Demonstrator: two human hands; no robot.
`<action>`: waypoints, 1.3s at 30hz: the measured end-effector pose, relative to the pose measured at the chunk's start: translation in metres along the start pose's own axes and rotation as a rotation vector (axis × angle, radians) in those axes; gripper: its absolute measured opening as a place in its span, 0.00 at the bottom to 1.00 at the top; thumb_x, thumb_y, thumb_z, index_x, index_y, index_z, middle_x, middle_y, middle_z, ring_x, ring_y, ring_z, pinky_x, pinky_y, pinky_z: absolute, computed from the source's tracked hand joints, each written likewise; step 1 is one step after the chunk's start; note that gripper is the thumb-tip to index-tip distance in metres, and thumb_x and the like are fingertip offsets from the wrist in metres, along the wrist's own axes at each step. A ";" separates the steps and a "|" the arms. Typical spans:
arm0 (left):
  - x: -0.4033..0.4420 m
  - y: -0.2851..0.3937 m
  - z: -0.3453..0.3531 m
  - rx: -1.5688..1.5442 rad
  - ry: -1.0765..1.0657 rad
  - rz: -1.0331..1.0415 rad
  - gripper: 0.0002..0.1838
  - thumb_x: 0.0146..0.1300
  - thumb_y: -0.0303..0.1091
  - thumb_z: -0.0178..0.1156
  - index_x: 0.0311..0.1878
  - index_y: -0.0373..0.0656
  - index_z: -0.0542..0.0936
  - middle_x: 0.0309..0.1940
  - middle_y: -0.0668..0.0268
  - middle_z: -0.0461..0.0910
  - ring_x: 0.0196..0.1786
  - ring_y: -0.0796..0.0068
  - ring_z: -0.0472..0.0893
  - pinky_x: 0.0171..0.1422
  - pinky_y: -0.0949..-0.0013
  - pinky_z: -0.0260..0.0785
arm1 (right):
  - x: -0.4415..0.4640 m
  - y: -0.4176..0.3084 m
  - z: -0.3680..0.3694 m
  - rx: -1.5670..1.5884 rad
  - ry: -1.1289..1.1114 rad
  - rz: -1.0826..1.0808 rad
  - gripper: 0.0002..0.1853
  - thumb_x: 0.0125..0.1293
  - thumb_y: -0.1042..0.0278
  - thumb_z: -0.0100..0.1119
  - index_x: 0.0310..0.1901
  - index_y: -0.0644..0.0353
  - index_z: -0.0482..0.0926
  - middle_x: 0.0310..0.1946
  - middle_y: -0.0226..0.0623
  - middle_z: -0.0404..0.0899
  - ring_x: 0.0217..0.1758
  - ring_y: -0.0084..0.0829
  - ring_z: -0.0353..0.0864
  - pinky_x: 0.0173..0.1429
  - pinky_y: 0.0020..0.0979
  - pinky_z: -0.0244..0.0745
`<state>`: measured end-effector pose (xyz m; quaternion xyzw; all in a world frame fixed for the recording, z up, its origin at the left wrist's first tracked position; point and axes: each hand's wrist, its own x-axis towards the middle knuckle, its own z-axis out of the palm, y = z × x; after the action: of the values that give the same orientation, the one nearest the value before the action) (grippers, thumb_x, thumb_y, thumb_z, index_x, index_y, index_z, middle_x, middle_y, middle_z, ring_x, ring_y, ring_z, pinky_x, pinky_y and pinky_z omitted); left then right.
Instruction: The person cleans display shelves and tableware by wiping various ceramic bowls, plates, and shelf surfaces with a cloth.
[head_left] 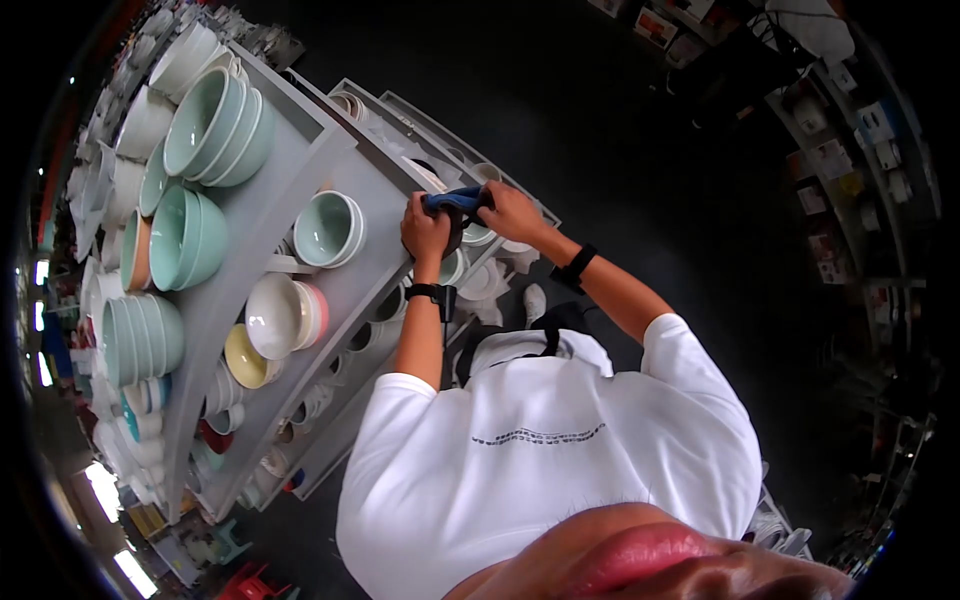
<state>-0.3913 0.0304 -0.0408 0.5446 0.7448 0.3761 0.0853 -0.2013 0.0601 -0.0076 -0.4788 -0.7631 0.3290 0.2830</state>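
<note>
Left hand (427, 232) and right hand (510, 213) pinch a bunched blue cloth (453, 201) near the grey flat shelf's (292, 145) edge; handling it seemingly calls for both grips together.

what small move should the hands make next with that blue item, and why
Perhaps steady the blue item with the left hand and turn it slightly with the right hand: both hands hold it, and mint-lined bowls sit on the shelf to its left, so a small motion seems safest.
</note>
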 end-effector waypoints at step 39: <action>-0.019 -0.034 -0.054 0.348 -0.519 0.073 0.28 0.68 0.51 0.56 0.63 0.40 0.73 0.57 0.49 0.75 0.59 0.43 0.76 0.60 0.44 0.71 | 0.034 -0.031 0.075 -0.706 -0.050 -0.061 0.30 0.68 0.35 0.54 0.42 0.60 0.81 0.35 0.45 0.85 0.40 0.42 0.86 0.46 0.40 0.74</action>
<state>-0.4379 -0.0154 -0.0305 0.6552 0.7314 0.0942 0.1643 -0.2872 0.0641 -0.0266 -0.5157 -0.8506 0.0482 0.0910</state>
